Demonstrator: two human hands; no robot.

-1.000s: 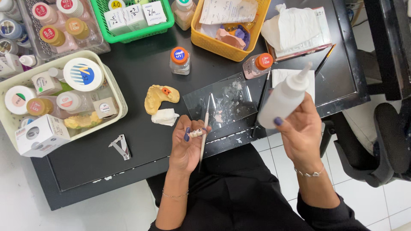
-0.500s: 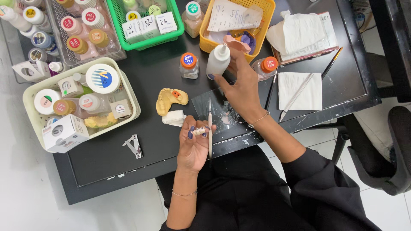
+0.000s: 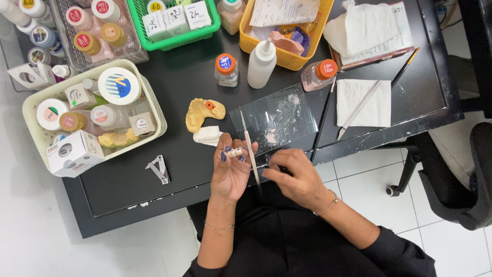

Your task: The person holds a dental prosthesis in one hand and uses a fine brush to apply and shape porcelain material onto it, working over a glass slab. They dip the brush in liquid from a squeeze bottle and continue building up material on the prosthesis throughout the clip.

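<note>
Matt black tabletop (image 3: 195, 87), paint chipped at its front edge; a clear, glossy glass slab (image 3: 274, 120) smeared white; rough yellow plaster cast (image 3: 202, 113); white plastic squeeze bottle (image 3: 261, 64); soft paper napkin (image 3: 363, 102); smooth plastic baskets (image 3: 154, 110).

The glass slab (image 3: 274, 120) lies on the table (image 3: 128, 190) near its front edge. Left of the slab sit the plaster cast (image 3: 203, 113) and a small wad (image 3: 208, 136); farther left stands the tub of jars (image 3: 154, 110). Behind the slab stand three bottles (image 3: 262, 63), with two baskets (image 3: 302, 48) beyond. Right of the slab lies a napkin (image 3: 365, 102) bearing a tool (image 3: 359, 109). Just before the slab, the left hand (image 3: 231, 172) and right hand (image 3: 297, 179) hover.
</note>
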